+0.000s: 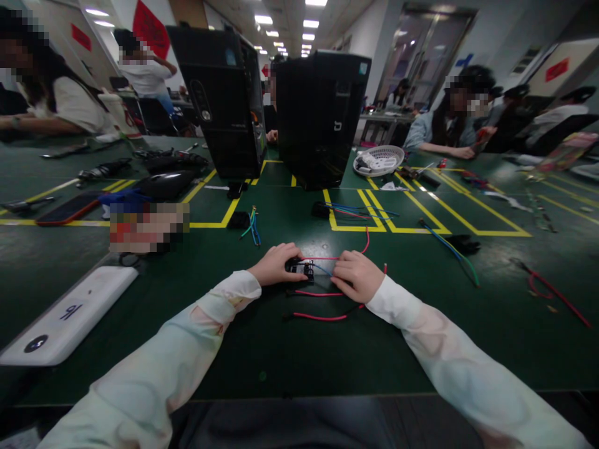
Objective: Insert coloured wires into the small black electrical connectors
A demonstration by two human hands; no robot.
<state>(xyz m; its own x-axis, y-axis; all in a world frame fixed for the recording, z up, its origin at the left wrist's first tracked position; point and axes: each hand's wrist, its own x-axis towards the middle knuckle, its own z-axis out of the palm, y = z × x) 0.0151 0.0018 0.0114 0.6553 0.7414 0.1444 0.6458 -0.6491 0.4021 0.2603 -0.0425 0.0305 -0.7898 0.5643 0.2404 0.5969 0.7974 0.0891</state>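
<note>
My left hand [277,264] is closed around a small black part with a pale middle [303,270], just above the green table. Its thumb lies along the near side and the fingers curl over the far side. From that part a thin blue wire [322,269] runs across to my right hand [358,275], whose fingertips are pinched on it. A red wire [321,258] stretches between the hands as well; whether the right fingers grip it I cannot tell. Nearer to me lie two more red wires, an upper one [316,293] and a lower one [321,317], partly by the right hand.
Two black computer towers [218,93] [322,112] stand at the back. Beyond my hands lie green and blue wires [255,226] and a wire bundle [355,211]. A white power bank-like slab [70,315] is at left, a white basket [379,161] at back right. Other people sit around.
</note>
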